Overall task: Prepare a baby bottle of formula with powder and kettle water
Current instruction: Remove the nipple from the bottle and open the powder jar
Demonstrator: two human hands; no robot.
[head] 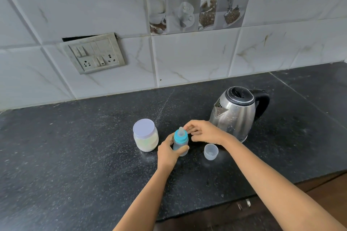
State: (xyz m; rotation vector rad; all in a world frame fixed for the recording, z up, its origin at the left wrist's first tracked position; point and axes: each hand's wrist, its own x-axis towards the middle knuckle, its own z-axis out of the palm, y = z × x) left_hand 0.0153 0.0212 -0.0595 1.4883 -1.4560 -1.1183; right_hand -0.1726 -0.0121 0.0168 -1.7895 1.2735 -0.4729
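Both bare arms reach in from the near edge of the counter (75, 146). The left hand (168, 153) wraps fingers and thumb round the bottle (180, 137). The right hand (204, 132) is by the bottle's top, fingers bent. I can't tell if it touches.

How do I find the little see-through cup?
Find the shiny steel kettle on the black counter. Just in front of it, toward you, stands the little cup. It is small, clear and open on top, unlike the blue-topped bottle and white-lidded jar.
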